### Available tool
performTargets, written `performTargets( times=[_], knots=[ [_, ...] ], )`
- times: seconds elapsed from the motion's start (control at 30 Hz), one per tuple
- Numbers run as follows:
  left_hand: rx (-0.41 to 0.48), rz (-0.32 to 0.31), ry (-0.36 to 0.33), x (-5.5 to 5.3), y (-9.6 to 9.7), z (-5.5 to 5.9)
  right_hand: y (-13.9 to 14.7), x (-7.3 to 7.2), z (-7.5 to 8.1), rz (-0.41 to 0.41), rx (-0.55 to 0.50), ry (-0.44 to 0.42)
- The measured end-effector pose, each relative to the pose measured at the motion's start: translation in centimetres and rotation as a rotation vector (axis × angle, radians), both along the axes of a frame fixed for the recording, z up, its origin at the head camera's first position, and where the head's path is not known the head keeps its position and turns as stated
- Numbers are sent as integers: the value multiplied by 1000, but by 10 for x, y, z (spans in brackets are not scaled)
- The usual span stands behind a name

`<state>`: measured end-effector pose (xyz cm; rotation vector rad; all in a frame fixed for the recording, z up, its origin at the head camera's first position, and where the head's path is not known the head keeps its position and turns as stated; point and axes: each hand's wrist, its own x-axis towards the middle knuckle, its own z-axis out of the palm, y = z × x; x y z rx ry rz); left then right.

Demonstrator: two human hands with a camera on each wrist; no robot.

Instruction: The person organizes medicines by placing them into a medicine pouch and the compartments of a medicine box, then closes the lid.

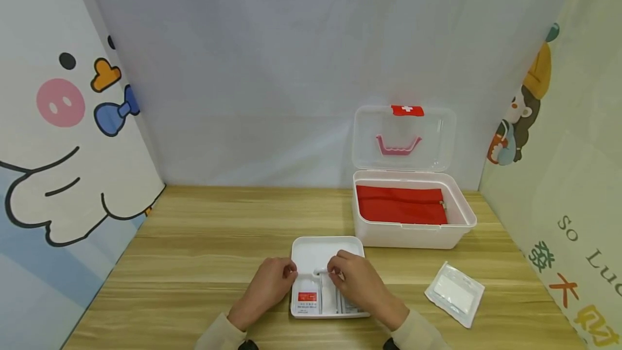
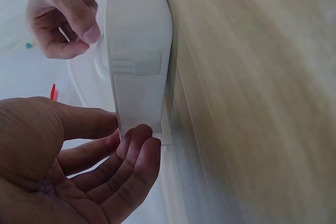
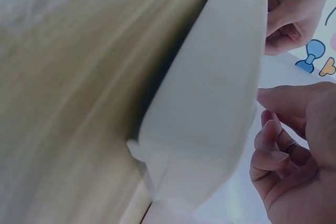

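Note:
A white plastic tray with compartments sits on the table in the head view. My left hand grips its left edge, with the thumb at the rim and fingers against the outer wall. Over the tray's middle right, my right hand has thumb and forefinger at a small white bar, apparently pinching it; the fingertips' contact is partly hidden. White packets with a red label lie in the front left compartment. More packets at the front right are partly covered by my right hand.
Behind the tray on the right stands an open white box, its clear lid raised, with a red pouch inside. A sealed white packet lies on the table to the tray's right. Printed panels flank both sides.

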<state>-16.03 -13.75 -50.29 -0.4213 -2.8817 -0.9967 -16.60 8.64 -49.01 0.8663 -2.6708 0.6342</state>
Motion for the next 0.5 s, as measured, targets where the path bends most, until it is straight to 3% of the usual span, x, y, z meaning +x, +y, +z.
performTargets(
  times=[0.27, 0.5],
  knots=[
    [-6, 6, -14, 1, 0, 1, 12, 0, 11, 5, -67, 74],
    [-3, 3, 0, 1, 0, 2, 31, 0, 25, -7, -53, 115]
  ],
)
